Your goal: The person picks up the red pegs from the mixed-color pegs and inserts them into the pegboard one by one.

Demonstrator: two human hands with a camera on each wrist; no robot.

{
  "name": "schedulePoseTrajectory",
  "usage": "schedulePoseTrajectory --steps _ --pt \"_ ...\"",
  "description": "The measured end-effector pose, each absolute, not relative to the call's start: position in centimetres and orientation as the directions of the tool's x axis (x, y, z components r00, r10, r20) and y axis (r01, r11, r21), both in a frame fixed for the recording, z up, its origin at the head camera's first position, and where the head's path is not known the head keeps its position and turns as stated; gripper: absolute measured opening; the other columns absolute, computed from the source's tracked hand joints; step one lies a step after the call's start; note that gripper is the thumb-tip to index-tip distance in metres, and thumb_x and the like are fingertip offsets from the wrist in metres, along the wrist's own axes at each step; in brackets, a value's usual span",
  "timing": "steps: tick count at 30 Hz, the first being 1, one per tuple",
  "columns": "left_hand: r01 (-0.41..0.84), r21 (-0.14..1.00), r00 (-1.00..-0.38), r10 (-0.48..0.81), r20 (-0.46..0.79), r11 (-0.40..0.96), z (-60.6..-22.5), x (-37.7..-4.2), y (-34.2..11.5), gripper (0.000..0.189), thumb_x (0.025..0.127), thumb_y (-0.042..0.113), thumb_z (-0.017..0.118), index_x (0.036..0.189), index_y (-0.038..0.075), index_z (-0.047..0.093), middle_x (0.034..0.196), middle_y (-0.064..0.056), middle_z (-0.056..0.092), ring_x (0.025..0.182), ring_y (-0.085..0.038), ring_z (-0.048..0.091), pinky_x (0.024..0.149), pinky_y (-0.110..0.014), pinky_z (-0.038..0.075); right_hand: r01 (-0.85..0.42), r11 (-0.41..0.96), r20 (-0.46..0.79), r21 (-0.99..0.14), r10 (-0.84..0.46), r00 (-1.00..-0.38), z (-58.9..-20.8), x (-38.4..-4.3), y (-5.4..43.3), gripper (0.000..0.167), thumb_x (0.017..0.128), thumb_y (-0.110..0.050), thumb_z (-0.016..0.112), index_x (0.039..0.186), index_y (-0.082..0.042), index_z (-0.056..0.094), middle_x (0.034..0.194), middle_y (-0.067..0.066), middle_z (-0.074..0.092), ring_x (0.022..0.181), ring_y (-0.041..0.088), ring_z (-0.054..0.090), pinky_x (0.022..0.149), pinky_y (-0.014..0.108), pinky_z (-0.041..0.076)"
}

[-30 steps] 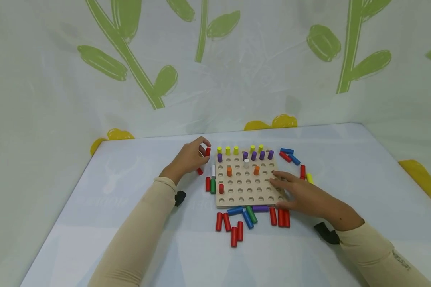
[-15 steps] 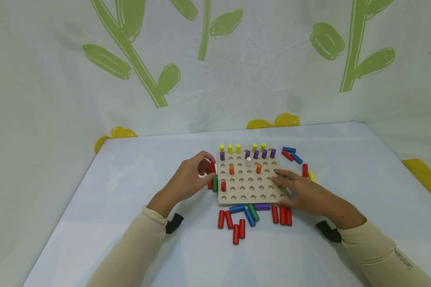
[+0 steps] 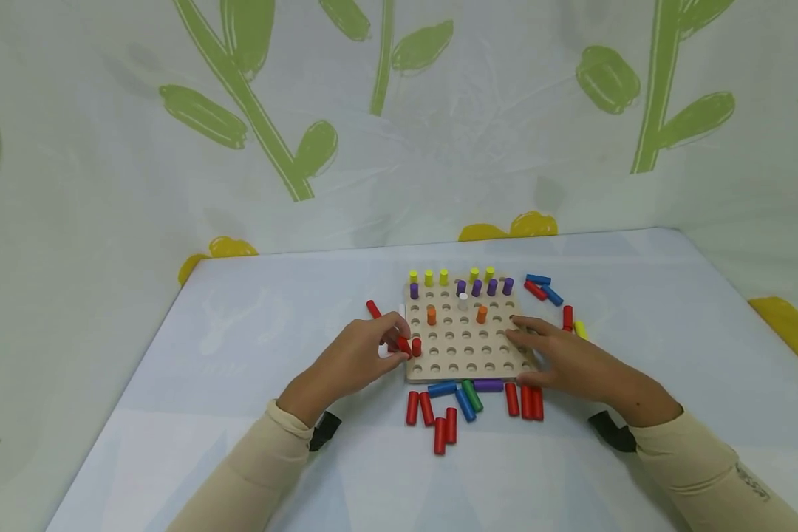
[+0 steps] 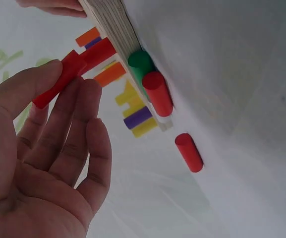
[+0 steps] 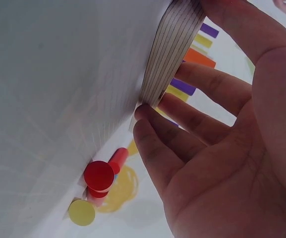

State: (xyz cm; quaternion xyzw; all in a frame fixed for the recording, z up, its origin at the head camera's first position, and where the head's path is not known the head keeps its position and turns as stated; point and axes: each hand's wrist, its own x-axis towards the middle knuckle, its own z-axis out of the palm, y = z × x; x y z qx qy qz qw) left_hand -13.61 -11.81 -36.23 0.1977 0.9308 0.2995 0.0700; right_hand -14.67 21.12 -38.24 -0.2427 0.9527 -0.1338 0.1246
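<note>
A wooden pegboard lies on the table, with yellow pegs, purple pegs, two orange pegs, a white peg and a red peg standing in its holes. At the board's left edge my left hand pinches another red peg between thumb and fingers, tilted and close beside the standing red one. My right hand rests at the board's right edge, fingers extended over it and holding no peg; its fingertips touch the board's side.
Loose red pegs, blue pegs, a green peg and a purple peg lie in front of the board. More pegs, including a yellow peg, lie to its right. A red peg lies left of it.
My left hand has come from the board's far left corner toward its near left side, carrying the red peg beside the standing one. The right hand has stayed on the right edge.
</note>
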Motion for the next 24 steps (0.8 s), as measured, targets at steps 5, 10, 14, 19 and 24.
schedulePoseTrajectory --steps 5,10,14,19,24 --pt "0.329 0.571 -0.9 0.432 -0.05 0.752 -36.4 -13.5 -11.3 0.029 0.086 0.017 0.08 0.11 0.018 0.062 0.097 0.006 0.072 0.09 -0.008 0.065 0.087 -0.029 0.056 -0.426 0.847 -0.171 -0.318 -0.493 -0.853 -38.2 -14.7 21.2 0.077 0.084 -0.049 0.077 0.147 -0.012 0.051 0.158 0.018 0.036 0.135 0.044 0.047 0.097 0.05 0.053" --pt "0.328 0.545 -0.893 0.442 -0.089 0.772 -36.6 -13.2 -10.9 0.028 0.087 0.019 0.079 0.109 0.02 0.063 0.097 0.008 0.071 0.092 -0.007 0.066 0.086 -0.024 0.057 -0.425 0.844 -0.17 -0.326 -0.495 -0.852 -38.3 -14.7 21.1 0.075 0.084 -0.044 0.078 0.147 -0.012 0.051 0.158 0.018 0.036 0.136 0.043 0.047 0.098 0.05 0.053" --pt "0.328 0.531 -0.891 0.443 -0.102 0.781 -36.7 -13.1 -10.6 0.028 0.086 0.02 0.08 0.109 0.021 0.064 0.097 0.008 0.071 0.091 -0.008 0.065 0.085 -0.023 0.057 -0.424 0.846 -0.175 -0.323 -0.493 -0.852 -38.4 -14.7 21.1 0.076 0.084 -0.044 0.078 0.147 -0.012 0.051 0.158 0.018 0.036 0.136 0.043 0.046 0.099 0.05 0.052" --pt "0.333 0.521 -0.889 0.445 -0.104 0.786 -36.6 -12.9 -10.5 0.028 0.085 0.019 0.08 0.108 0.02 0.064 0.097 0.007 0.071 0.091 -0.008 0.065 0.085 -0.023 0.057 -0.421 0.851 -0.18 -0.315 -0.489 -0.854 -38.5 -14.7 21.1 0.077 0.084 -0.047 0.077 0.147 -0.013 0.051 0.158 0.017 0.036 0.137 0.043 0.046 0.098 0.05 0.053" --pt "0.357 0.508 -0.882 0.462 -0.092 0.784 -36.7 -12.9 -10.3 0.026 0.085 0.018 0.081 0.105 0.02 0.064 0.095 0.008 0.072 0.088 -0.008 0.065 0.083 -0.021 0.056 -0.416 0.854 -0.179 -0.313 -0.483 -0.857 -38.5 -14.7 21.1 0.077 0.084 -0.048 0.077 0.147 -0.013 0.05 0.158 0.017 0.036 0.137 0.043 0.045 0.099 0.05 0.052"
